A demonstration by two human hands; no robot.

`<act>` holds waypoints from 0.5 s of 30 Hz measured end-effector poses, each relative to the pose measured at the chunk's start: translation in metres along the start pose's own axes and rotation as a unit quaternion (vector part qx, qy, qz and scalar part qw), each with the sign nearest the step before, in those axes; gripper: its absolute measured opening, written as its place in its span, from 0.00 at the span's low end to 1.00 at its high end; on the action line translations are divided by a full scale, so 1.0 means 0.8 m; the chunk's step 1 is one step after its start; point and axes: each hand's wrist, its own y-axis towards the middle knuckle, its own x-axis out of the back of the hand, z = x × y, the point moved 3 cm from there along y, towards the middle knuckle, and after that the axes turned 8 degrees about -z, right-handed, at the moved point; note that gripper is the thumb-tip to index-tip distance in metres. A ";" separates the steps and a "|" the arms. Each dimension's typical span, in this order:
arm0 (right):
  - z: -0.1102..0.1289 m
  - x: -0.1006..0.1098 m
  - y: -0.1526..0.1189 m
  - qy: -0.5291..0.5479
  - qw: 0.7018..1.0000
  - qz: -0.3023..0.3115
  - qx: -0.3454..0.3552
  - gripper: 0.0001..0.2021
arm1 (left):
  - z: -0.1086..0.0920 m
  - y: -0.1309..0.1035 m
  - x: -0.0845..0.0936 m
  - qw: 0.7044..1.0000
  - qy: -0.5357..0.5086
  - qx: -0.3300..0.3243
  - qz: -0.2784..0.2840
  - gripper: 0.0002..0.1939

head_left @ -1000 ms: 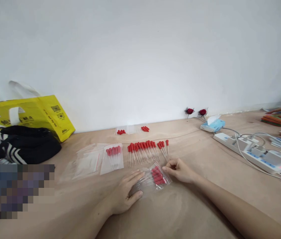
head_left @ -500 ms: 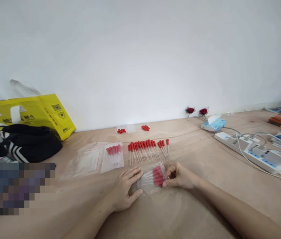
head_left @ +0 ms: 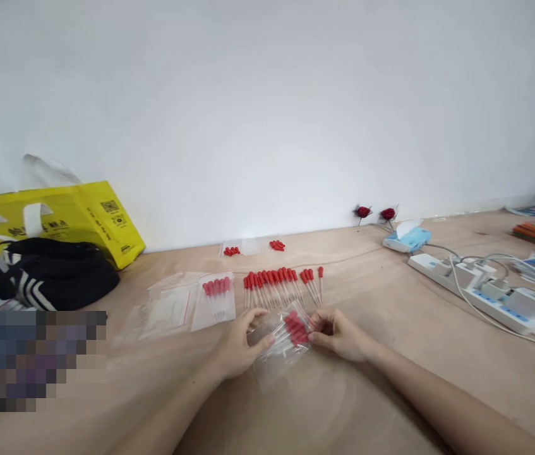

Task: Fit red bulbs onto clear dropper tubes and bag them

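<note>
Between my hands is a clear plastic bag [head_left: 279, 344] holding several droppers with red bulbs. My left hand [head_left: 243, 344] grips the bag's left side, by the thin tube ends. On the right, my right hand [head_left: 338, 333] pinches the bag edge beside the red bulbs. Just beyond lies a row of red-topped droppers [head_left: 271, 287], with a single dropper [head_left: 321, 284] at its right end. Left of the row, a filled bag [head_left: 215, 300] of droppers lies flat, next to some flat clear bags [head_left: 167, 309].
Small piles of red bulbs [head_left: 277, 245] lie on clear bags near the wall. A yellow bag [head_left: 101, 221] and a black bag [head_left: 63, 275] stand left. At right are a power strip [head_left: 475, 294] with cables, a blue tissue pack [head_left: 407, 239] and two dark red flowers [head_left: 388, 214].
The bag has been lifted and tilted, its lower part now hanging toward me. My left hand has gone from lying spread on it to gripping its side. A person's hand at far right has gone.
</note>
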 end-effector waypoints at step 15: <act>0.003 -0.033 -0.001 0.064 0.995 -0.052 0.062 0.13 | 0.040 0.008 0.031 0.947 -0.238 0.199 -0.077 0.17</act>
